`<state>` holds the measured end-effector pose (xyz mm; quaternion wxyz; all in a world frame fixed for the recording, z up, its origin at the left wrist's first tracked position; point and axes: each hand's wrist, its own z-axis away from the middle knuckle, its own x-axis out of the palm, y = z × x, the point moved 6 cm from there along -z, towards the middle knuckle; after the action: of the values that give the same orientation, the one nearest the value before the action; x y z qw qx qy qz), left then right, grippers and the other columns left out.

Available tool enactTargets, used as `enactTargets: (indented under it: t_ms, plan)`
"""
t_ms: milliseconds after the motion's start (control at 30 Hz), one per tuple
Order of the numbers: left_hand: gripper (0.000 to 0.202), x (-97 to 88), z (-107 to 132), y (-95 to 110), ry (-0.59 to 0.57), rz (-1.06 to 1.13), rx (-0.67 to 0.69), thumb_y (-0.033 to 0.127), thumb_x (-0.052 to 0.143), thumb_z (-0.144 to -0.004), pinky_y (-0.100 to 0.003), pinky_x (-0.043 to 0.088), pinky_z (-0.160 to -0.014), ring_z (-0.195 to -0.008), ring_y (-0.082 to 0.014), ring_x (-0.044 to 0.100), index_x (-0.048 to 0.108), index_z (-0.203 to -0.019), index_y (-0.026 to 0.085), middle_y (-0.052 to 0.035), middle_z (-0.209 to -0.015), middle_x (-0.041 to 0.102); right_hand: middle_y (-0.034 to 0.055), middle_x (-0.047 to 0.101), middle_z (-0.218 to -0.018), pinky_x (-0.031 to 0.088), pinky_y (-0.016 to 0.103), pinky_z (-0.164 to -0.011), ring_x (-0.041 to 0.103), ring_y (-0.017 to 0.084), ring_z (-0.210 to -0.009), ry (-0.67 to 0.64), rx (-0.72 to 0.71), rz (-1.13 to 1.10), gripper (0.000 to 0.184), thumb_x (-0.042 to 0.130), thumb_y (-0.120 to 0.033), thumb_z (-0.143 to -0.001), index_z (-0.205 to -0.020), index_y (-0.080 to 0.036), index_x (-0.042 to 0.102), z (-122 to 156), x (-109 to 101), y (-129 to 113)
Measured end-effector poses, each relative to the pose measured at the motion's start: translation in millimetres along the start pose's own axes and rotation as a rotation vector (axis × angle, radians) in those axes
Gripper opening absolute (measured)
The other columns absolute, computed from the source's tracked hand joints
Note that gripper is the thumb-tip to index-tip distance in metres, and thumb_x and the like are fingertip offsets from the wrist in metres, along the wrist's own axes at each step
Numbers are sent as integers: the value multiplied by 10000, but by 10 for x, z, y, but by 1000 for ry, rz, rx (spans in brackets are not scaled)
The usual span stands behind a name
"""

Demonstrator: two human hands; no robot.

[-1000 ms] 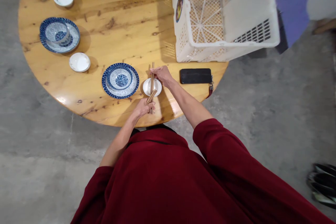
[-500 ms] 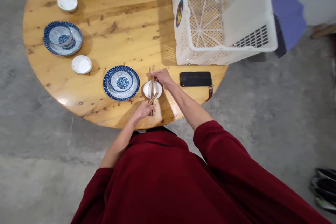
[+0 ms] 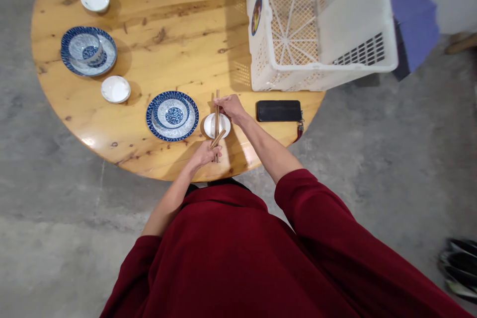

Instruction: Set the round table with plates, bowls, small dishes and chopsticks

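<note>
Wooden chopsticks point(image 3: 217, 118) lie lengthwise across a small white bowl point(image 3: 224, 125) near the table's front edge. My right hand point(image 3: 229, 106) pinches their far end. My left hand point(image 3: 204, 153) is closed on a second bunch of chopsticks point(image 3: 218, 138), which slants up to the right over the near part of the first. Its fingers are also close to the near ends of the lengthwise chopsticks; whether they touch, I cannot tell. Left of the bowl, a blue-and-white bowl point(image 3: 173, 115) rests on a blue-rimmed plate point(image 3: 195, 124).
A white plastic crate point(image 3: 324, 67) stands at the table's right side. In front of it lies a black phone point(image 3: 278, 111) with a strap. More patterned dishes point(image 3: 108, 39) and white bowls point(image 3: 115, 89) line the left side of the round wooden table point(image 3: 167, 35).
The view has shifted very slightly. Both hands and the chopsticks keep practically the same places relative to the white bowl.
</note>
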<state>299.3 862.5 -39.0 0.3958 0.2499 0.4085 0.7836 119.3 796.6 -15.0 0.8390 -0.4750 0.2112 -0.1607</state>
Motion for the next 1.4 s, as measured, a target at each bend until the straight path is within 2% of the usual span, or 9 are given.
enactTargets:
  t_ms: [533, 733, 867, 967, 1067, 1167, 1267, 1333, 1400]
  plan:
    - [250, -57, -18, -58, 21, -30, -3, 354, 686, -879, -209, 432, -511, -524, -103, 561, 539, -774, 181, -2, -691, 658, -40, 497, -478, 389, 196, -491, 447, 73, -475, -10, -10, 24, 309, 788, -345, -816, -625, -133, 670, -13, -9, 32]
    - [319, -220, 83, 95, 126, -208, 102, 361, 583, -927, -233, 397, -565, -579, -128, 513, 557, -665, 181, 8, -638, 570, -22, 534, -515, 396, 208, -491, 464, 81, -481, 23, 26, 30, 371, 771, -377, -865, -611, -154, 618, -21, -29, 41]
    - [354, -438, 315, 222, 262, -316, 159, 388, 552, -941, -244, 414, -636, -679, -154, 558, 633, -678, 165, -30, -722, 637, -8, 570, -594, 436, 213, -534, 487, 80, -513, 136, 23, 8, 340, 676, -309, -943, -649, -153, 608, 2, -257, 34]
    - [383, -606, 561, 345, 356, -274, 179, 445, 551, -942, -244, 424, -650, -724, -159, 569, 680, -725, 156, -55, -798, 693, -13, 592, -639, 451, 208, -566, 521, 86, -559, 248, -125, 42, 303, 636, -319, -951, -697, -153, 640, 201, -501, -79]
    - [440, -643, 762, 528, 272, -101, 223, 544, 572, -935, -235, 362, -555, -591, -109, 466, 710, -830, 140, -51, -794, 689, -16, 633, -682, 480, 229, -591, 557, 107, -596, 235, -286, 61, 281, 683, -411, -906, -769, -166, 695, 606, -552, -255]
    - [516, -596, 873, 728, 126, 91, 268, 629, 606, -912, -233, 260, -473, -486, -63, 333, 714, -956, 126, -30, -735, 653, 3, 689, -751, 505, 254, -612, 581, 118, -615, 55, -398, 5, 302, 718, -479, -872, -823, -182, 747, 1105, -314, -445]
    - [558, -557, 917, 884, 42, 182, 317, 671, 633, -896, -229, 218, -444, -454, -44, 307, 706, -966, 122, -18, -695, 628, 14, 710, -789, 518, 271, -657, 619, 135, -680, -131, -522, -28, 300, 724, -494, -875, -884, -200, 786, 1530, 32, -646]
    - [557, -573, 939, 951, 31, 202, 346, 675, 653, -886, -227, 210, -433, -442, -37, 300, 702, -942, 123, -11, -682, 619, 15, 714, -811, 522, 279, -684, 636, 144, -722, -165, -592, -16, 299, 721, -497, -879, -919, -210, 795, 1672, 164, -748]
    - [538, -633, 977, 990, 49, 194, 364, 657, 673, -882, -225, 212, -425, -440, -35, 307, 704, -943, 124, -11, -689, 623, 15, 713, -827, 524, 284, -699, 638, 146, -735, -100, -614, 7, 304, 702, -500, -894, -939, -213, 792, 1679, 140, -782]
